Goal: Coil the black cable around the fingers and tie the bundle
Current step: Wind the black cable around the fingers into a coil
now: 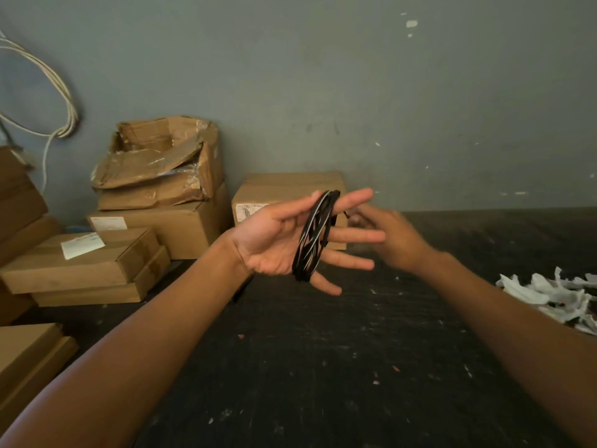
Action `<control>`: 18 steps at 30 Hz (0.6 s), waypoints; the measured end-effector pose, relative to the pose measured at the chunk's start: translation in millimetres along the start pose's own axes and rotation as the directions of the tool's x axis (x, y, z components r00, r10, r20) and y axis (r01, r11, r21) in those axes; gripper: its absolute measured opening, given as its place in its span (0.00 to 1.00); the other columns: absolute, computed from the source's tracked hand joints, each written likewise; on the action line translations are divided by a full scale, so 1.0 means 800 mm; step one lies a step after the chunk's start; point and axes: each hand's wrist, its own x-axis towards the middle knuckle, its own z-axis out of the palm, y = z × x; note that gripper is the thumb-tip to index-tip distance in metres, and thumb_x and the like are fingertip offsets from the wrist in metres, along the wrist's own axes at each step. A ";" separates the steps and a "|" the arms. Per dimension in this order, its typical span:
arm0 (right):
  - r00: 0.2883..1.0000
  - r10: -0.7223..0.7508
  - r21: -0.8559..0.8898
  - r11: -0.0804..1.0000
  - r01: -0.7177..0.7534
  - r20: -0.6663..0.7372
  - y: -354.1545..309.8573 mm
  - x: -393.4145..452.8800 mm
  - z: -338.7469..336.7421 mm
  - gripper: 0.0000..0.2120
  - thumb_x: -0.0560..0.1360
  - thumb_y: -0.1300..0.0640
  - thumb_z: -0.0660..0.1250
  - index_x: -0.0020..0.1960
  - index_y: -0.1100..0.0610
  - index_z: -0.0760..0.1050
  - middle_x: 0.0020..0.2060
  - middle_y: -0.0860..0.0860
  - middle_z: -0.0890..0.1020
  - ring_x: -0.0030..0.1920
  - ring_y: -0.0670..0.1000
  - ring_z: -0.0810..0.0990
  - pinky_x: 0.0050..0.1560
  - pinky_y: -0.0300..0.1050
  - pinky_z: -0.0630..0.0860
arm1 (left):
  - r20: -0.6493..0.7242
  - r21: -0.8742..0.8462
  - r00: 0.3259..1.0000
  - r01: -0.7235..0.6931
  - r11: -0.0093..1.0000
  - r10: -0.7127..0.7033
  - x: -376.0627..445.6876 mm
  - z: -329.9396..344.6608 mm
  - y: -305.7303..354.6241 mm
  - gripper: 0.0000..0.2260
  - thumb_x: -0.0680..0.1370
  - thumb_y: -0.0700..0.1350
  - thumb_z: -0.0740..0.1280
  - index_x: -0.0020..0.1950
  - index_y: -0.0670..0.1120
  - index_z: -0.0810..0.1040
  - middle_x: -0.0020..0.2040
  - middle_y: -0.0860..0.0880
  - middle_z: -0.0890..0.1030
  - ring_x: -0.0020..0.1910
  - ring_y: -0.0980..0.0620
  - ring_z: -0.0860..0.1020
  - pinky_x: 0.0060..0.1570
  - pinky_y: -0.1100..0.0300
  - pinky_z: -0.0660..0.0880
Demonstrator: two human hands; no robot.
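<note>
My left hand (277,244) is held palm up above the dark table, its fingers spread and pointing right. The black cable (315,237) is wound in several loops around those fingers, from the index finger down to the little finger. My right hand (387,234) is just behind the left fingertips, blurred, with thumb and fingers pinched on the cable's loose end near the coil's top.
Cardboard boxes (155,221) are stacked at the left and back left, one more box (287,189) behind my left hand. A pile of white scraps (555,295) lies at the right edge of the dark table (323,367). White cables (61,101) hang on the wall.
</note>
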 end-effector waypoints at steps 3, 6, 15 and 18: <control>0.997 -0.055 0.057 0.997 0.051 0.063 -0.009 -0.020 0.049 0.17 0.78 0.59 0.57 0.65 0.49 0.72 0.59 0.54 0.81 0.54 0.55 0.82 0.50 0.56 0.81 | -0.027 -0.010 0.997 -0.071 0.997 0.070 0.006 -0.002 0.007 0.25 0.81 0.57 0.48 0.78 0.59 0.54 0.78 0.40 0.60 0.75 0.34 0.55 0.63 0.29 0.57; 0.995 -0.061 0.115 0.992 0.051 0.081 -0.035 -0.035 0.080 0.15 0.80 0.60 0.59 0.66 0.52 0.68 0.55 0.53 0.82 0.50 0.52 0.83 0.48 0.51 0.82 | -0.075 -0.020 0.990 -0.120 0.993 0.118 0.008 -0.011 0.008 0.24 0.81 0.58 0.48 0.78 0.59 0.54 0.79 0.40 0.58 0.75 0.32 0.55 0.62 0.28 0.57; 0.982 -0.039 0.062 0.998 0.028 0.183 -0.085 -0.049 0.085 0.09 0.83 0.55 0.53 0.62 0.51 0.65 0.32 0.43 0.70 0.28 0.43 0.70 0.29 0.36 0.61 | -0.312 -0.025 0.927 -0.226 0.974 0.207 -0.011 -0.044 0.008 0.23 0.82 0.59 0.46 0.78 0.61 0.55 0.79 0.41 0.59 0.76 0.32 0.59 0.62 0.27 0.60; 0.966 -0.022 0.018 1.000 0.018 0.258 -0.093 -0.049 0.089 0.08 0.83 0.55 0.54 0.62 0.49 0.64 0.35 0.44 0.72 0.31 0.44 0.73 0.30 0.37 0.64 | -0.417 -0.032 0.879 -0.270 0.962 0.233 -0.015 -0.056 0.005 0.23 0.82 0.60 0.46 0.78 0.62 0.56 0.78 0.42 0.61 0.75 0.32 0.61 0.61 0.26 0.61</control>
